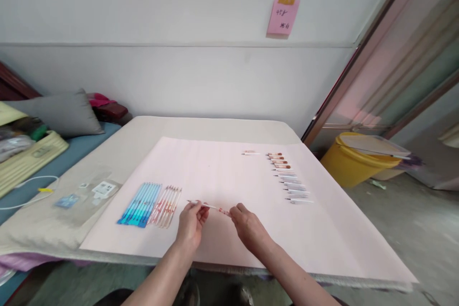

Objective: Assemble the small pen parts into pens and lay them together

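Observation:
A slim white pen with red markings (214, 207) is held level between my two hands, just above a pale pink sheet (218, 172). My left hand (191, 224) pinches it near the dark pointed end, which sticks out to the left. The fingers of my right hand (247, 225) are closed around the other end and hide it. To the left lie a row of blue pens (140, 204) and, beside it, several white pens with red patterns (166, 206). A column of thin pens (294, 186) and brown-marked pieces (279, 160) lies on the right.
A single thin pen (250, 153) lies farther back on the sheet. Left of it all, clear plastic packaging (91, 193) rests on the cream tabletop (211, 126). A yellow bin (340, 162) stands on the floor at right; a grey cushion (66, 112) sits at left.

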`<act>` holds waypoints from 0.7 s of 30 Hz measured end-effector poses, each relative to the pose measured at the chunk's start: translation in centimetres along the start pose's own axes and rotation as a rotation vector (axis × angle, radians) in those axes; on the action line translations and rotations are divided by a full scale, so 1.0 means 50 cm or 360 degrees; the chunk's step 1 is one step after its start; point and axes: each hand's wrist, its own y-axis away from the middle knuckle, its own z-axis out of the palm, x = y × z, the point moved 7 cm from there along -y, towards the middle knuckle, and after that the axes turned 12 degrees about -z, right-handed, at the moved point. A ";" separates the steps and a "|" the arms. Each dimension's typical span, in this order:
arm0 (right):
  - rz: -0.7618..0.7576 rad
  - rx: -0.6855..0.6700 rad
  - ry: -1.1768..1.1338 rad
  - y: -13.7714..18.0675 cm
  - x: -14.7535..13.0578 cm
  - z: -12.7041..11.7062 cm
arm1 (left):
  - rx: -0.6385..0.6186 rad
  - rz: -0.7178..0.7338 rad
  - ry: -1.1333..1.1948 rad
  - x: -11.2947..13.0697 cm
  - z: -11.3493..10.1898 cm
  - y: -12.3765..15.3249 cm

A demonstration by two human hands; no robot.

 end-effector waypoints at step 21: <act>0.0001 0.0417 -0.0588 0.000 -0.006 -0.038 | -0.0147 -0.0099 -0.0274 -0.028 0.023 0.019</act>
